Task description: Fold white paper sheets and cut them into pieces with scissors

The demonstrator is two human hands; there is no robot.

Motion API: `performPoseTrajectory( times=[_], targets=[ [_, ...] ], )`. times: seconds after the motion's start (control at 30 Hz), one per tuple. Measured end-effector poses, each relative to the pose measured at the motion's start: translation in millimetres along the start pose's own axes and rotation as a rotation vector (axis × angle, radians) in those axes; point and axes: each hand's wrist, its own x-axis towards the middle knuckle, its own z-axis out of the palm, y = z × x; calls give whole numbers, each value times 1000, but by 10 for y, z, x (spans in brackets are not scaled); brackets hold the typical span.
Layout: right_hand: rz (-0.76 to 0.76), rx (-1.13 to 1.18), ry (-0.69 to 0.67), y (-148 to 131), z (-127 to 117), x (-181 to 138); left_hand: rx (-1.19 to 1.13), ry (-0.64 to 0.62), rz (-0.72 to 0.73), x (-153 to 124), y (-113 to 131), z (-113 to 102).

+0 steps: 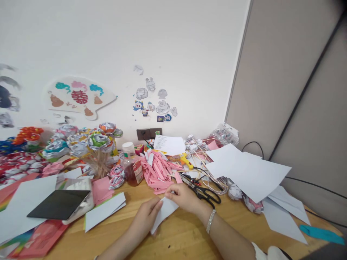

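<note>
Both hands grip a small sheet of white paper [166,213] just above the wooden table. My left hand [148,213] pinches its left side, thumb on top. My right hand [182,196], with a sparkling bracelet at the wrist, pinches the upper edge between thumb and fingers. Right beside my right hand lie black-handled scissors [207,195]. Beyond my hands is a heap of folded pink paper strips [157,171]. A bottle of reddish-brown liquid [133,169] stands to its left.
A tablet [59,204] leans on a white holder at left, near white paper strips [105,211]. Paper flowers [99,141] on sticks stand behind. A yellow glue gun [186,161] with its cord lies beyond the scissors. Large white sheets [248,169] cover crumpled paper at right.
</note>
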Motion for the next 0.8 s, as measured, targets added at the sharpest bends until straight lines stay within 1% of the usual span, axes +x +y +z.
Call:
performPoseTrajectory(
  times=[0.1, 0.17, 0.23, 0.3, 0.37, 0.43, 0.5, 0.6, 0.7, 0.8],
  targets=[
    [-45, -74, 74, -7, 13, 7, 6, 4, 7, 8, -5, -5],
    [-30, 13, 95, 4, 29, 10, 24, 5, 6, 18, -14, -26],
    [17, 155, 64, 23, 37, 12, 38, 11, -8, 30, -28, -47],
    [37, 219, 48, 47, 35, 15, 15, 9, -29, 45, -51, -57],
    [14, 193, 98, 79, 28, 24, -51, 13, -56, 66, -80, -59],
    [-12, 165, 178, 123, 23, 39, -141, 37, -83, 88, -110, -65],
    [-17, 160, 222, 178, 26, 55, -220, 61, -92, 102, -134, -84],
    [-15, 165, 218, 251, 37, 66, -265, 95, -74, 105, -142, -126],
    [-22, 187, 188, 281, 41, 69, -294, 125, -96, 101, -109, -154],
    [-26, 187, 203, 287, 39, 76, -452, 152, -143, 101, -61, -157]
  ],
)
